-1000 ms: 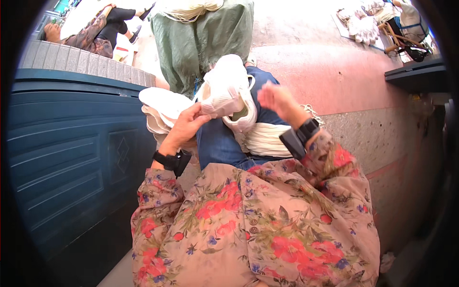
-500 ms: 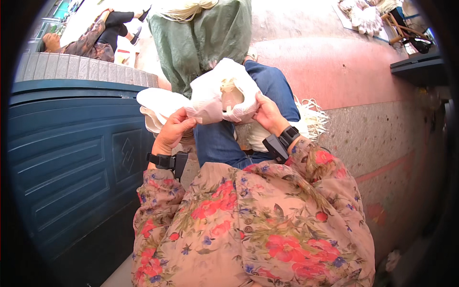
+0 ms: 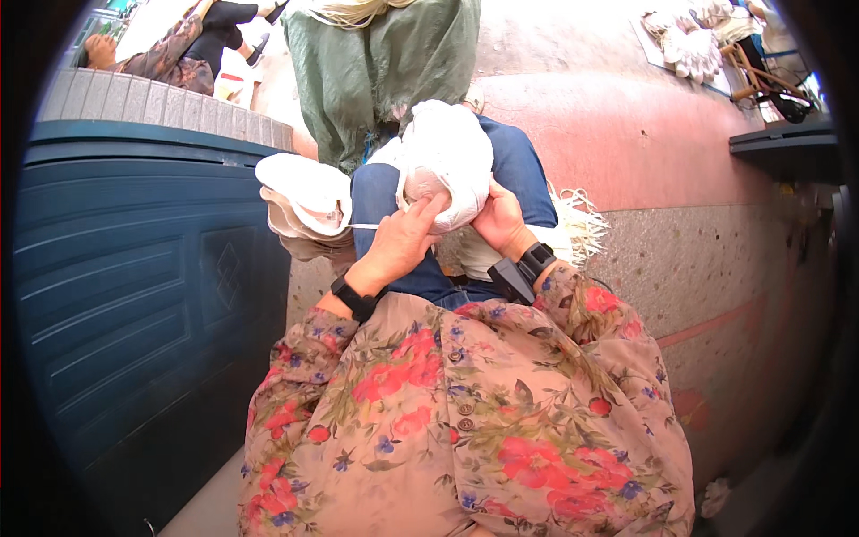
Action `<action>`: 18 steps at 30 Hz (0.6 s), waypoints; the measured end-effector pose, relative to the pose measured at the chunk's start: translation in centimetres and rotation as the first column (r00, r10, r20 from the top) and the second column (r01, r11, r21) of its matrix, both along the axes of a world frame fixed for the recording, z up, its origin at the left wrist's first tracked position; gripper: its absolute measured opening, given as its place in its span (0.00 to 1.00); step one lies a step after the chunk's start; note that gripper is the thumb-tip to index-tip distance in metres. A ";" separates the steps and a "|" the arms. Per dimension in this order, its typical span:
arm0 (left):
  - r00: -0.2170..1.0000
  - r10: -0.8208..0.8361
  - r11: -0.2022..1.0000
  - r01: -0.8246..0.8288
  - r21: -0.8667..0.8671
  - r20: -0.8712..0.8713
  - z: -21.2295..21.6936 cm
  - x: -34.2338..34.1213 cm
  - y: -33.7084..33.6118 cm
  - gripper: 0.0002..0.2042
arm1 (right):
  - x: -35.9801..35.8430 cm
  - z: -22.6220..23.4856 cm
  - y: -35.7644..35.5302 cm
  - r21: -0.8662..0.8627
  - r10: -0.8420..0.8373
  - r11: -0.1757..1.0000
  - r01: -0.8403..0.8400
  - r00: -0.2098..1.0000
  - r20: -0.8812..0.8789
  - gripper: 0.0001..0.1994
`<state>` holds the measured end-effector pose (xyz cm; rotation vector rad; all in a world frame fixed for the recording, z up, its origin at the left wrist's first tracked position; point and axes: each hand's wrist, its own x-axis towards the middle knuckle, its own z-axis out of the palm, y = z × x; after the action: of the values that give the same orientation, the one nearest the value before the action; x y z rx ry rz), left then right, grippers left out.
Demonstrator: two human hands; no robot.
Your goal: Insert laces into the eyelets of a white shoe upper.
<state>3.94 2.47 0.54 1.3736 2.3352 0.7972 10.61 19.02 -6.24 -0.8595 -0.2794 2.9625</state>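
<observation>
No readable text, labels, brands, numbers or signs.

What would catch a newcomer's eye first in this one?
Probably the floral shirt, its red blooms filling the lower middle. Just above it, the white shoe stands out against blue jeans, with the left hand and right hand at its near end. The dark blue panel takes up the left side.
</observation>
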 end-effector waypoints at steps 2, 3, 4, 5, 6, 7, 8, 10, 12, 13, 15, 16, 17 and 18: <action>0.994 -0.019 0.995 0.008 -0.103 -0.111 0.0 0.1 0.5 0.26 | -0.5 -0.8 0.2 -0.004 0.093 0.996 -0.093 0.995 -0.028 0.17; 0.993 -0.011 0.995 0.000 -0.099 -0.114 0.0 0.2 0.7 0.26 | -0.9 -0.9 0.3 0.000 0.100 0.995 -0.100 0.995 -0.031 0.17; 0.980 -0.041 0.983 0.005 -0.183 -0.194 0.1 0.3 0.9 0.25 | -1.2 -0.9 0.3 0.167 0.130 0.974 -0.151 0.983 0.133 0.18; 0.960 -0.073 0.963 -0.002 -0.269 -0.269 0.1 0.5 1.0 0.24 | -1.6 -0.4 0.3 0.317 0.131 0.921 -0.227 0.946 0.296 0.18; 0.940 -0.064 0.973 -0.015 -0.230 -0.335 -0.6 0.7 0.9 0.21 | -1.6 1.1 1.4 0.460 0.221 0.715 -0.527 0.794 0.566 0.18; 0.941 -0.055 0.973 -0.024 -0.228 -0.334 -1.0 0.8 0.8 0.21 | -1.5 1.1 1.0 0.461 0.227 0.709 -0.533 0.792 0.567 0.18; 0.919 -0.079 0.966 -0.024 -0.256 -0.386 -1.3 0.9 1.1 0.20 | -0.5 1.0 0.5 0.865 -0.045 0.152 -0.478 0.871 0.489 0.18; 0.898 -0.094 0.958 -0.035 -0.284 -0.429 -2.2 1.3 1.2 0.19 | 0.5 3.4 -0.2 0.800 -0.118 -0.560 -0.213 0.977 0.178 0.19; 0.844 -0.139 0.973 0.020 -0.228 -0.518 -2.8 1.3 1.2 0.20 | 0.4 4.3 -0.8 0.793 -0.055 -0.545 -0.272 0.955 0.290 0.18; 0.843 -0.136 0.975 0.021 -0.222 -0.520 -3.0 1.5 1.1 0.20 | 0.4 4.5 -1.0 0.783 0.014 -0.527 -0.330 0.918 0.397 0.17; 0.865 -0.150 0.966 0.024 -0.259 -0.479 -3.2 1.7 1.5 0.21 | -0.1 3.3 -0.6 0.769 -0.014 -0.559 -0.310 0.931 0.365 0.15; 0.870 -0.161 0.958 0.025 -0.285 -0.465 -3.2 1.7 1.7 0.21 | -0.4 2.5 -0.3 0.758 -0.029 -0.573 -0.312 0.932 0.362 0.14; 0.872 -0.158 0.959 0.024 -0.282 -0.464 -3.4 1.8 1.7 0.21 | -0.5 2.2 -0.2 0.747 -0.039 -0.586 -0.313 0.932 0.360 0.13; 0.881 -0.166 0.957 0.036 -0.287 -0.444 -3.8 1.7 1.6 0.21 | -0.4 2.0 -0.2 0.745 -0.039 -0.589 -0.313 0.932 0.361 0.13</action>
<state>5.68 4.05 -3.31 1.6854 2.5608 0.1025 10.21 18.80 -4.20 -0.5484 -2.7399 0.9460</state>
